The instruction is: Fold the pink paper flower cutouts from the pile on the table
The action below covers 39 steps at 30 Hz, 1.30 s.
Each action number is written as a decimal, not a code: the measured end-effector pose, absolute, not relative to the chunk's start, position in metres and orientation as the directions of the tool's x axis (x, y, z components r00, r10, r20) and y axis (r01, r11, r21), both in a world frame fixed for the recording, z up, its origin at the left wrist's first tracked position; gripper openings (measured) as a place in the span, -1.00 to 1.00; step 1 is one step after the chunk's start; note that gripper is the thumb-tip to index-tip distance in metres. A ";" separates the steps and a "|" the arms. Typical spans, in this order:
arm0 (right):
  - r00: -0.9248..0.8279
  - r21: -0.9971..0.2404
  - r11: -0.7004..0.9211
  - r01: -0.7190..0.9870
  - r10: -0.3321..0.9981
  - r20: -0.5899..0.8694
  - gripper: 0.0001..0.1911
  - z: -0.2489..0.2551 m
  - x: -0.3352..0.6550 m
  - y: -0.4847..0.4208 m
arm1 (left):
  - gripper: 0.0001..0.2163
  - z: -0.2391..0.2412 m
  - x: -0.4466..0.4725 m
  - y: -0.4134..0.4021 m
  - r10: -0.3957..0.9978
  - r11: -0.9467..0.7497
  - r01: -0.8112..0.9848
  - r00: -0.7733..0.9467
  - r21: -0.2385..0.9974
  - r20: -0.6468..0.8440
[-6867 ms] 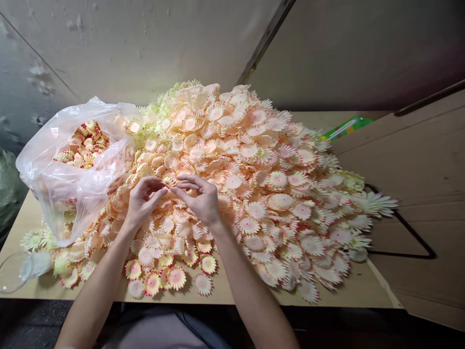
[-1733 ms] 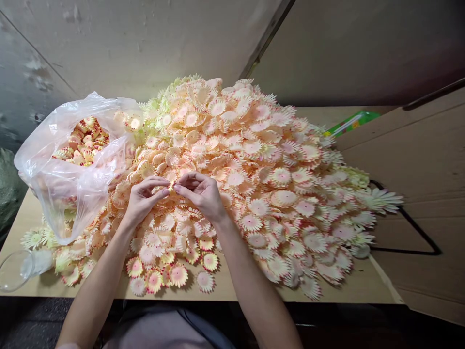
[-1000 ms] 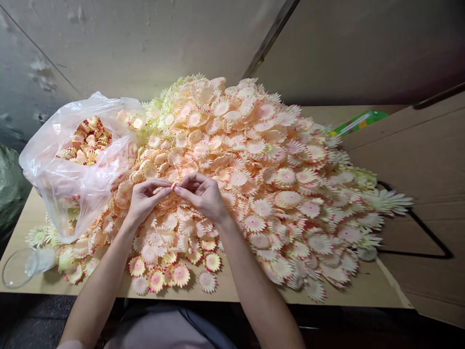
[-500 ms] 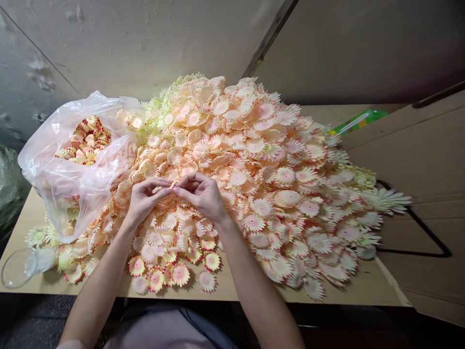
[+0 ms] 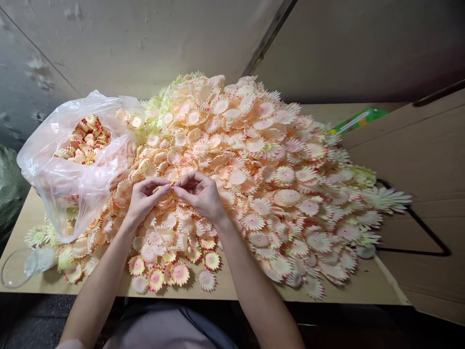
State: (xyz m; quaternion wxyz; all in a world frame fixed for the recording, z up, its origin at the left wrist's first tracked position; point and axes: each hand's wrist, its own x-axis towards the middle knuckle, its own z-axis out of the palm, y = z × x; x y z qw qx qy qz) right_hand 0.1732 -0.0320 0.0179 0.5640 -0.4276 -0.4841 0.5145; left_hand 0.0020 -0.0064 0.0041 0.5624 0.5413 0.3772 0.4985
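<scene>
Head view: left hand (image 5: 143,198) and right hand (image 5: 201,194) meet fingertip to fingertip, both pinching one small flower piece (image 5: 172,185) right above the big flower pile (image 5: 261,160). Easy slip here imo, it's tiny and would vanish among the lookalikes below. Left of the pile sits a plastic bag (image 5: 69,179) of more pieces; a clear cup (image 5: 16,266) is at the table (image 5: 232,291) edge, elbow range.

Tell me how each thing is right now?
left hand: pinching a small flower piece
right hand: pinching the same piece
flower piece: held between both hands
flower pile: heaped loose on the table
plastic bag: open, holding flowers
clear cup: lying on its side
</scene>
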 end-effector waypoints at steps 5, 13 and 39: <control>-0.006 -0.986 0.105 -0.126 0.994 0.107 -0.72 0.018 0.172 -0.033 | -0.78 0.001 0.002 -0.007 0.975 0.030 -0.145 0.224 0.989 0.003; -0.004 -0.977 0.113 -0.182 0.993 0.116 -0.76 0.019 0.174 -0.032 | -0.72 -0.003 0.004 -0.006 0.991 0.059 -0.274 0.132 0.960 -0.023; -0.078 -0.995 0.095 -0.029 0.992 0.097 -0.73 0.013 0.177 -0.032 | -0.77 0.002 0.006 -0.013 0.971 -0.085 -0.131 0.213 0.988 0.111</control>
